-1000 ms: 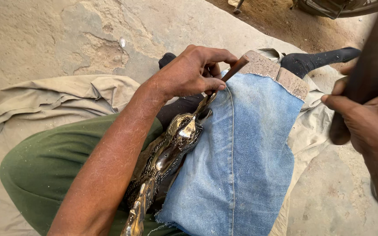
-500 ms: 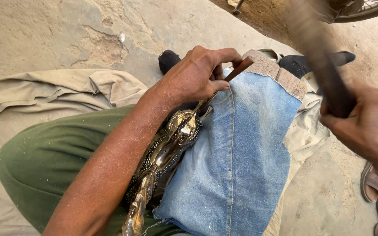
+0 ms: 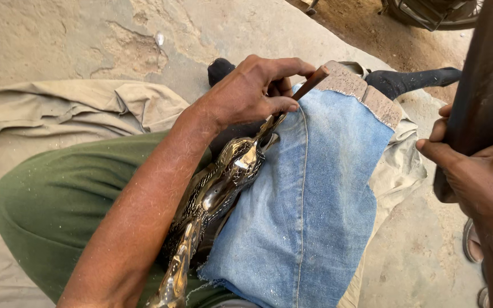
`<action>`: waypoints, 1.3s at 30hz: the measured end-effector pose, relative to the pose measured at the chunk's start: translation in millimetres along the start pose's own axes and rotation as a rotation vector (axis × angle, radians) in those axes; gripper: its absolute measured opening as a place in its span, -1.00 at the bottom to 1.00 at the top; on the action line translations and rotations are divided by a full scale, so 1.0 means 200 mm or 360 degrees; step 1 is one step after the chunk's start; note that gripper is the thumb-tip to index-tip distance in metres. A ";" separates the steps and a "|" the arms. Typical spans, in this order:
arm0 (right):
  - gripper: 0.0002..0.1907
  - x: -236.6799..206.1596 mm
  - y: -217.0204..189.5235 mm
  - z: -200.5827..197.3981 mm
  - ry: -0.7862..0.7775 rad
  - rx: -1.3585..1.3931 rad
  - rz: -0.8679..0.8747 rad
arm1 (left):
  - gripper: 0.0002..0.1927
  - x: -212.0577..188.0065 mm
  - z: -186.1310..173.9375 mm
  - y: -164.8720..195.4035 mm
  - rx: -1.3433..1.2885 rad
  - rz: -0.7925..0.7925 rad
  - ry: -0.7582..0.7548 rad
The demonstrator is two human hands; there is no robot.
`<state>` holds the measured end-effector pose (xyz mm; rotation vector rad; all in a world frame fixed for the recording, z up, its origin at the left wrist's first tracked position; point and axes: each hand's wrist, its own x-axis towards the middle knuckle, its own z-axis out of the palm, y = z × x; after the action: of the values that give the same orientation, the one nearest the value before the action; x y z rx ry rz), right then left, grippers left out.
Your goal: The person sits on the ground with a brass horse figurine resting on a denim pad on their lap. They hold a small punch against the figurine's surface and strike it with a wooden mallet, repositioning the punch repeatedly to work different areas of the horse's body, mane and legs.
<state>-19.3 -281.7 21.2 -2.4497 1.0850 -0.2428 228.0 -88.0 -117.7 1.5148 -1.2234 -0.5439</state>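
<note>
Brass figurine (image 3: 223, 182) is laid along the lap, braced against a denim cloth (image 3: 309, 199) over the thigh. Thin rod-like punch (image 3: 309, 82) is pinched in the left hand (image 3: 252, 91), tip set near the figurine's upper end. Dark heavy striking tool (image 3: 480, 85) is gripped in the right hand (image 3: 480, 177), raised. Surface is already patterned and shiny; chasing judged well along, upper end in hand.

The dark rod (image 3: 489, 85) in the right hand (image 3: 486, 182) runs off the top edge. The shiny brass figure (image 3: 218, 194) is cut off at the bottom edge. The thin tool's (image 3: 309, 84) tip hides under the left hand (image 3: 252, 91).
</note>
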 end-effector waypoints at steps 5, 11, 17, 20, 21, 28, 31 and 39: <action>-0.62 -0.04 -0.03 -0.02 -0.0222 -0.0794 -0.0134 | -0.40 0.00 -0.01 -0.04 0.0002 0.0137 0.0014; -0.72 -0.01 -0.06 -0.02 -0.0055 -0.0346 -0.0271 | -0.41 -0.01 0.00 -0.04 0.0052 0.0248 0.0036; -0.71 -0.04 -0.02 -0.01 -0.0126 -0.0663 -0.0275 | -0.45 -0.02 0.01 -0.01 0.0093 -0.0022 0.0095; -0.64 -0.08 -0.01 0.00 -0.0039 -0.0159 -0.0255 | -0.48 -0.04 0.03 0.01 0.0121 0.0097 0.0128; -0.64 -0.08 0.00 -0.01 -0.0038 -0.0054 -0.0199 | -0.49 -0.05 0.04 0.01 0.0148 0.0187 0.0154; -0.77 -0.01 0.03 -0.05 0.0016 -0.0426 -0.0686 | -0.45 -0.10 0.08 0.04 0.0249 0.0226 0.0351; -0.70 -0.01 -0.01 -0.06 -0.0162 -0.1034 -0.0325 | -0.44 -0.11 0.08 0.04 0.0189 0.0222 0.0338; -0.66 -0.11 -0.11 -0.03 -0.0006 0.0055 -0.0178 | -0.39 -0.11 0.04 0.01 0.0023 0.0217 0.0209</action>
<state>-22.2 -254.0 36.8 -2.4819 0.9358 -0.2893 212.3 -72.2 -123.9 1.4435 -1.2197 -0.3411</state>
